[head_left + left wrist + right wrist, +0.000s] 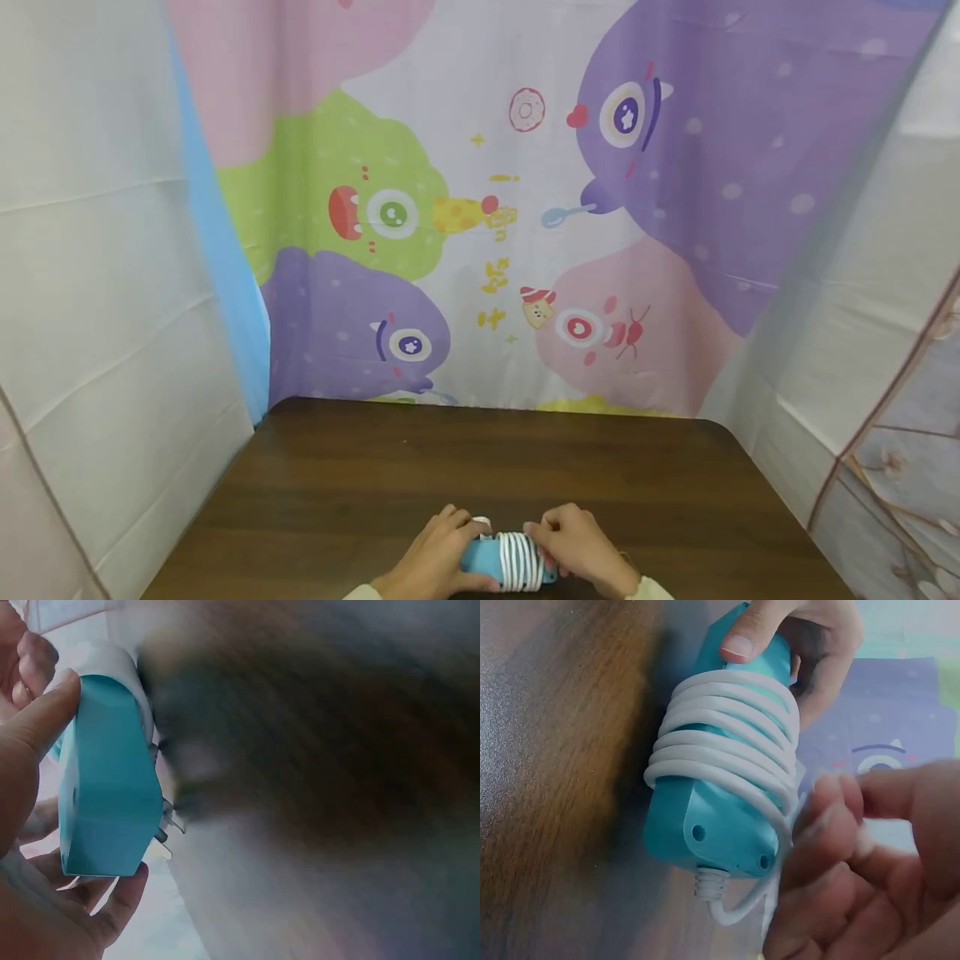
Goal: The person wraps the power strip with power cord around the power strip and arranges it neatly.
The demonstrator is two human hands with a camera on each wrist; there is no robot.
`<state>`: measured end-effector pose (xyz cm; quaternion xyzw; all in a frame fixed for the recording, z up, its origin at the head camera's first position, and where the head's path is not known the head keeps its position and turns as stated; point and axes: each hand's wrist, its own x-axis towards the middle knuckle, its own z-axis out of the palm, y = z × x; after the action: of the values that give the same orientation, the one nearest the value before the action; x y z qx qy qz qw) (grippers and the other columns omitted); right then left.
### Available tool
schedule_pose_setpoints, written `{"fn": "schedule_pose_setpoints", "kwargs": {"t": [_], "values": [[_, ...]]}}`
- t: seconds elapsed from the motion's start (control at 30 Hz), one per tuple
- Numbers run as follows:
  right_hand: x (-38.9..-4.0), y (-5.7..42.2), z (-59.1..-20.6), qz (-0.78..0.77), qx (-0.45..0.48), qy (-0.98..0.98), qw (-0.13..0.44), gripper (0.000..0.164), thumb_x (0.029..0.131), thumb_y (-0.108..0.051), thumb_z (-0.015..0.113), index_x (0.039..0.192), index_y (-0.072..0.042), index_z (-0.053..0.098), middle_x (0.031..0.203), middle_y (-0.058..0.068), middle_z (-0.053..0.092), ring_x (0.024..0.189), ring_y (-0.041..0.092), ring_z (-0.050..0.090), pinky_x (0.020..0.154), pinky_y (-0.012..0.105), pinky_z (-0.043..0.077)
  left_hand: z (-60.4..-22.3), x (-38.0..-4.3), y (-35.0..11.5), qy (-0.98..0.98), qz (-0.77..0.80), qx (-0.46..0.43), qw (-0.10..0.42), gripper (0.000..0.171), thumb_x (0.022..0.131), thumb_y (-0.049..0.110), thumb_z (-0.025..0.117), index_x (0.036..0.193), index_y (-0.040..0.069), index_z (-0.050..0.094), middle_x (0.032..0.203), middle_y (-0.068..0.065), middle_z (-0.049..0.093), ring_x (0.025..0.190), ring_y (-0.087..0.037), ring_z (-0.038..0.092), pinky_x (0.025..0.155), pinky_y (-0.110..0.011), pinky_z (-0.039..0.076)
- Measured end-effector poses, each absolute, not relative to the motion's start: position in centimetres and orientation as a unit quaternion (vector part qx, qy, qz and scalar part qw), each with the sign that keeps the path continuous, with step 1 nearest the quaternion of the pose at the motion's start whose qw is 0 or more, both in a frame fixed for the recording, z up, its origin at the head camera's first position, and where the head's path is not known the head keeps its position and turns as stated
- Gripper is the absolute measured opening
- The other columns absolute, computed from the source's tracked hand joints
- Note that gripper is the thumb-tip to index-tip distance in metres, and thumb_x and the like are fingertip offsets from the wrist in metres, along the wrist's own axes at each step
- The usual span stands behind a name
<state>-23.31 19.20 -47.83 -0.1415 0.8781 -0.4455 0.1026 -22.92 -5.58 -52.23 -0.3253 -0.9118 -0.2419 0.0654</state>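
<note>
A teal block that looks like a power strip (pixel 480 560) lies near the table's front edge, with a white cord (pixel 519 563) wound round it in several loops. My left hand (pixel 435 554) grips its left end, the thumb pressed along one face in the right wrist view. At the other end, my right hand (pixel 587 546) has curled fingers against the cord, seeming to pinch it; the fingers hide the exact hold. From a ribbed sleeve (pixel 711 883) the cord leaves the strip and bends up behind those fingers. Small metal prongs (pixel 171 819) show beside the strip in the left wrist view.
The brown wooden table (pixel 465 467) stretches away beyond both hands. A curtain with cartoon monsters (pixel 480 250) hangs at its far edge, and pale cloth sides (pixel 112 250) stand left and right.
</note>
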Motion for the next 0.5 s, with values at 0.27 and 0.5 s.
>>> {"fn": "schedule_pose_setpoints", "kwargs": {"t": [0.27,0.5], "values": [[-23.8,18.9,-48.0,-0.415,-0.127,0.901,-0.017,0.025,0.098,-0.039,0.07,0.087,-0.016,0.07,0.076,-0.007,0.063,0.068,0.011,0.056,0.061,0.029,0.045,-52.3,-22.9,-6.1,-0.907,-0.267,-0.319,0.069,0.06,0.087,0.065,0.071,0.119,0.014,0.073,0.107,0.006,0.063,0.095,-0.008,0.047,0.078,-0.029,0.045],[-24.2,19.3,-48.5,-0.34,-0.139,0.927,-0.076,0.035,0.094,-0.048,0.073,0.111,-0.018,0.067,0.108,0.0,0.067,0.102,0.025,0.057,0.083,0.044,0.047,-51.1,-24.0,-7.3,-0.909,-0.278,-0.3,0.083,0.053,0.098,0.058,0.061,0.122,0.012,0.071,0.109,0.003,0.062,0.095,-0.009,0.046,0.082,-0.036,0.047]]}}
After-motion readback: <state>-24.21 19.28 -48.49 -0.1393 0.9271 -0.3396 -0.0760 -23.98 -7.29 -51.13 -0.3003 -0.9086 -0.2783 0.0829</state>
